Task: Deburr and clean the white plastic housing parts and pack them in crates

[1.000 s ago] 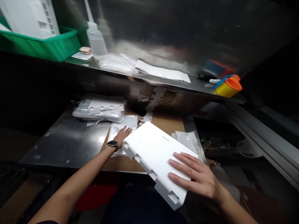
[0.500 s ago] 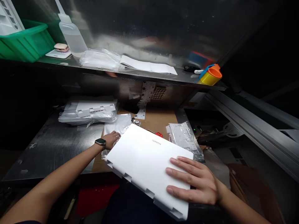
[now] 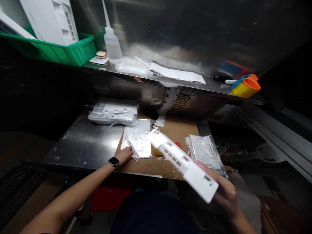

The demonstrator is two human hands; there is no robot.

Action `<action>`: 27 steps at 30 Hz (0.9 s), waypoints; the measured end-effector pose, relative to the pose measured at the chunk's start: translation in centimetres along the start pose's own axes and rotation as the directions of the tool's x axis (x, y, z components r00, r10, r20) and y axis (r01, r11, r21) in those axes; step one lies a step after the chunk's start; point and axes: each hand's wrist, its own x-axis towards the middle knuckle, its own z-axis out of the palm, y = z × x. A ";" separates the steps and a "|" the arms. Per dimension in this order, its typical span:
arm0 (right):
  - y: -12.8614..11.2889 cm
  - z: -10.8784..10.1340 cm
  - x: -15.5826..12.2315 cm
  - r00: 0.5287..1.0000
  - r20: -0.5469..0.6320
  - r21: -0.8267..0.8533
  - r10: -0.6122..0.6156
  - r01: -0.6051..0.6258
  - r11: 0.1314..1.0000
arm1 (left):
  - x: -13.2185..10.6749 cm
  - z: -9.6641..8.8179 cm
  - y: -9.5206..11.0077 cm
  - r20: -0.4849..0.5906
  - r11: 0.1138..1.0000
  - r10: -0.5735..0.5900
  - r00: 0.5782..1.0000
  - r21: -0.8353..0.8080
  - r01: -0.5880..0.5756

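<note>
My right hand (image 3: pixel 221 187) grips a white plastic cover (image 3: pixel 185 164) by its far end. The cover is tilted so its narrow edge with slots and square openings faces me. It hangs above the front of the bench. Lower left of it, my left hand (image 3: pixel 125 155), with a watch on the wrist, has curled fingers at the near corner of a clear plastic bag (image 3: pixel 142 139). The bag lies flat on a cardboard sheet (image 3: pixel 143 167), its near left edge creased. Part of a yellow round thing (image 3: pixel 157 151) shows behind the cover.
Bagged white pieces (image 3: pixel 113 113) are stacked at the bench's back left. Another bagged white part (image 3: pixel 204 151) lies right. A shelf (image 3: pixel 165 79) above carries a green bin (image 3: pixel 65 53), squeeze bottle (image 3: pixel 113 47), folded paper (image 3: pixel 177 72) and tape rolls (image 3: pixel 246 86). A metal rail runs along the right.
My right hand has turned the cover from its broad face, lettered HUAWEI, to its slotted edge. The plastic bag shows more fully beside my left hand. The view has shifted left.
</note>
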 end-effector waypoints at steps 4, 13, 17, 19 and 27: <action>3.1 2.0 -2.4 0.628 -0.399 0.289 0.668 -0.605 0.742 | 0.1 0.7 -0.2 0.009 0.998 -0.057 0.998 0.012 0.057; 3.5 3.4 -4.6 0.376 -0.349 0.676 0.859 -0.533 0.508 | 1.4 -1.6 -2.2 0.068 0.971 -0.200 0.977 -0.118 0.207; 3.6 3.5 -5.2 0.375 -0.255 0.734 0.891 -0.525 0.431 | 1.1 -2.3 -2.9 0.069 0.917 -0.292 0.954 -0.261 0.300; 4.0 3.7 -5.6 0.361 -0.169 0.761 0.917 -0.543 0.354 | 0.8 -2.4 -3.1 0.037 0.866 -0.334 0.942 -0.382 0.322; 6.3 7.6 -5.5 0.356 0.113 0.736 0.927 -0.657 0.163 | 1.1 -2.2 -2.0 -0.091 0.598 -0.337 0.937 -0.789 0.138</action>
